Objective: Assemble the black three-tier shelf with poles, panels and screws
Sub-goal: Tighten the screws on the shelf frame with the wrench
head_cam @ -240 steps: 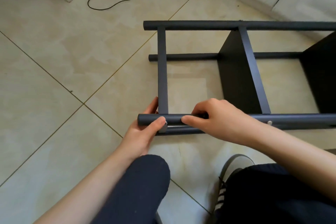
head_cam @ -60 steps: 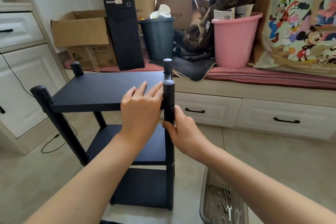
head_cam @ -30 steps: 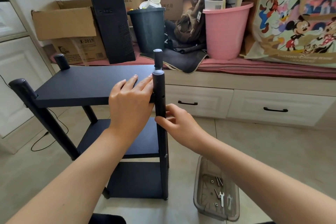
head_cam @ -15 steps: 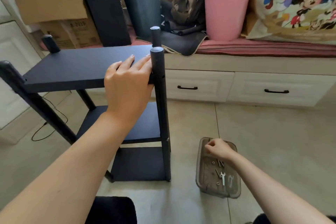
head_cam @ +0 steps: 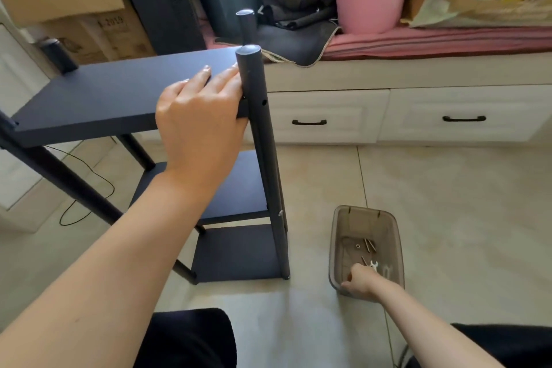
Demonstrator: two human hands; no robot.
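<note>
Flat and straight-fingered, the left hand (head_cam: 200, 116) rests on the near right corner of the top panel (head_cam: 113, 92), fingertips beside the near right pole (head_cam: 263, 140). Down on the right, the right hand (head_cam: 360, 282) reaches into the clear plastic bin (head_cam: 337, 236) on the floor, fingers curled; whether it grips anything I cannot tell. Screws (head_cam: 369, 245) and a small wrench (head_cam: 373, 264) lie inside. Upright on the tiles, the black shelf (head_cam: 239, 254) stands left of the bin.

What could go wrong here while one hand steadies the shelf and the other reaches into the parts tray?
The near pole shows an empty hole beside the top panel, so that corner may be unfastened; if the left hand eases off, the panel could shift. The right hand is groping in the tray away from the shelf and might pick the wrong fastener or tip the tray.
</note>
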